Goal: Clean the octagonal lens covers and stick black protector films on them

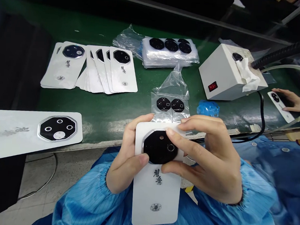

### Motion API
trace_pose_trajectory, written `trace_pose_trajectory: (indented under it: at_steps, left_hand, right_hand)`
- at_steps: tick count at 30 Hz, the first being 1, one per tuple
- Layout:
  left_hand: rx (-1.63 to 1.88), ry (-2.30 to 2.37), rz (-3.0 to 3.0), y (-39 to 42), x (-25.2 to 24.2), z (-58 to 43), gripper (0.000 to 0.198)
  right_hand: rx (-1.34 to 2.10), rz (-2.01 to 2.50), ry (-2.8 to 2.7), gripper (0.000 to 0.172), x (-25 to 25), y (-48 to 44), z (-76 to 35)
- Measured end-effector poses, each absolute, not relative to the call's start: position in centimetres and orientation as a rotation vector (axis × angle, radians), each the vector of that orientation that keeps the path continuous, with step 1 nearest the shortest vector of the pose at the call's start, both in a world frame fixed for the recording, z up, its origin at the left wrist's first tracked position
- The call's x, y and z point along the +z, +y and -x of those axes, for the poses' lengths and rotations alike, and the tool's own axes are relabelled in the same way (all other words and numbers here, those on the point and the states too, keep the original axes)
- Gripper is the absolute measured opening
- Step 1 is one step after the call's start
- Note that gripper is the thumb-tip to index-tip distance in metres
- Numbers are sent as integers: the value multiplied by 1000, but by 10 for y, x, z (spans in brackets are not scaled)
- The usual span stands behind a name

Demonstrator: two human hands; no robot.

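Note:
A white phone back cover with dark printed characters is held upright in front of me. My left hand grips its upper left side, thumb at the edge of the black octagonal camera plate. From the right, my right hand has its index finger on the plate's upper right and its thumb at the lower right. Just behind, a clear plastic sheet carries two black octagonal pieces. Whether the plate is fixed to the cover I cannot tell.
White covers lie in a fanned row at the back left. One large cover juts in from the left. Stacked clear trays hold black plates. A white box with a red switch and a co-worker's hand are on the right.

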State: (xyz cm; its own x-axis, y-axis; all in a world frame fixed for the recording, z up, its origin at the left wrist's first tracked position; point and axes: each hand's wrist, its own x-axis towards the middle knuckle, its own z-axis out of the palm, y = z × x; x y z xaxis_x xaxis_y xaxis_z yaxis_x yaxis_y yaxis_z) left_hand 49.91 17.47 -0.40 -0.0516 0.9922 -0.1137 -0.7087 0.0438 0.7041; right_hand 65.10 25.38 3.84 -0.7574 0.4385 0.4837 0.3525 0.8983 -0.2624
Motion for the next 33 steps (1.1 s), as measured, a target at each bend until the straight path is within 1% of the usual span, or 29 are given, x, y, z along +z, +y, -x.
trace_pose_trajectory:
  at_steps: [8, 13, 19, 28, 33]
  left_hand:
    - [1483, 696, -492, 177, -6, -498, 48]
    - [1470, 677, -463, 177, -4, -499, 46]
    - [1486, 740, -502, 176, -2, -499, 45]
    - [1529, 713, -681, 175, -8, -499, 54]
    - [1519, 753, -654, 176, -6, -500, 55]
  right_hand:
    - [250, 597, -2519, 38, 39, 254, -651]
    - [262, 592, -2526, 40, 40, 255, -653]
    - [254, 564, -2529, 41, 39, 255, -655]
    - [185, 544, -2538, 41, 39, 256, -656]
    - [196, 557, -2529, 43, 38, 255, -657]
